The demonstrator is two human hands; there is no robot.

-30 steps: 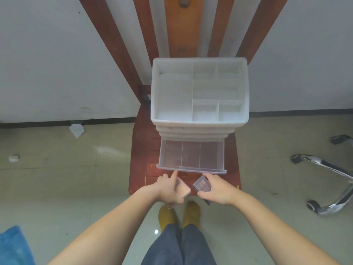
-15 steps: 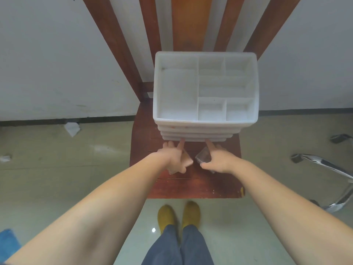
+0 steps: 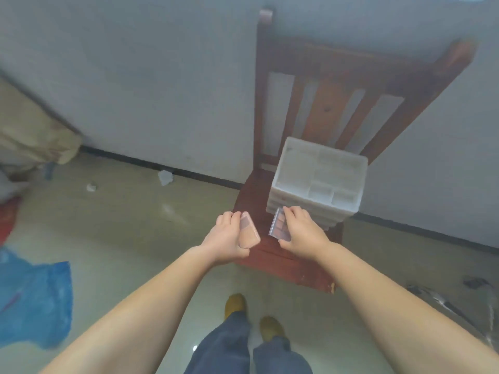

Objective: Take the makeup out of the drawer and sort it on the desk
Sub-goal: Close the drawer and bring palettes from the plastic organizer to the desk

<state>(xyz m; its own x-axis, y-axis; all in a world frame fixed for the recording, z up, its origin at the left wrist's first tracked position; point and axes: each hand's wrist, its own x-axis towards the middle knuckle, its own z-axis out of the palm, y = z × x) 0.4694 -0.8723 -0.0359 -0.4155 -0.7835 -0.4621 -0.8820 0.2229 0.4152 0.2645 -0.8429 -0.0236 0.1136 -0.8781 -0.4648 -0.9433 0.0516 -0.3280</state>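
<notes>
Left hand [image 3: 225, 236] gripped a pink compact [image 3: 248, 232], right hand [image 3: 302, 230] pinched a clear palette [image 3: 279, 225], long axes running near-to-far, both held just near of the white organizer [image 3: 318, 179] on the chair [image 3: 283, 255]; no desk visible.

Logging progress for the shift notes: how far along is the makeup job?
Done: the organizer on the chair shows no drawer pulled out. In hand: the left hand grips a pink compact, the right hand a clear palette. Left: sorting both on a desk, which is not in view.
</notes>
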